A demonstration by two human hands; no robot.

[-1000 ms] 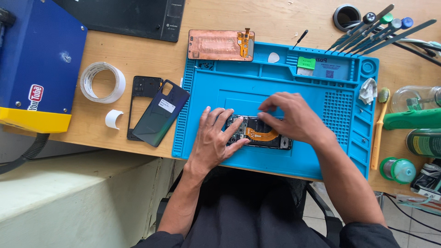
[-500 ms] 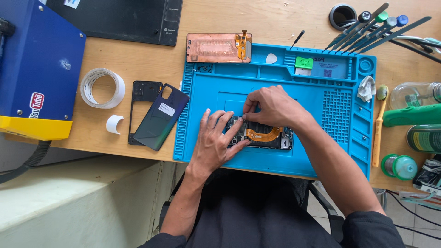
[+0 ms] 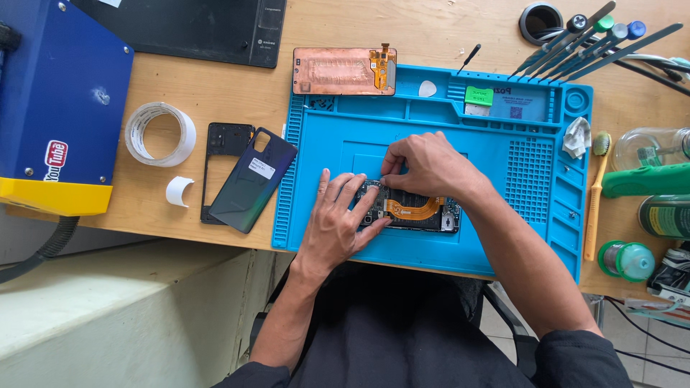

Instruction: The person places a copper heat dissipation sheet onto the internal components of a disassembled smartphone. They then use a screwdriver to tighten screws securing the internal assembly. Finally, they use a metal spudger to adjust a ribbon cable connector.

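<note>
- Two hands worked the opened phone (image 3: 410, 208): left hand (image 3: 338, 223) lay spread, steadying it; right hand (image 3: 424, 162) pinched its top edge.
- Orange flex (image 3: 413, 210) lay exposed; a slip could likely tear it.

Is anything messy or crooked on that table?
A little. The dark back cover lies tilted, half across the black phone frame. The left hand and right hand rest on an opened phone, insides showing.
</note>
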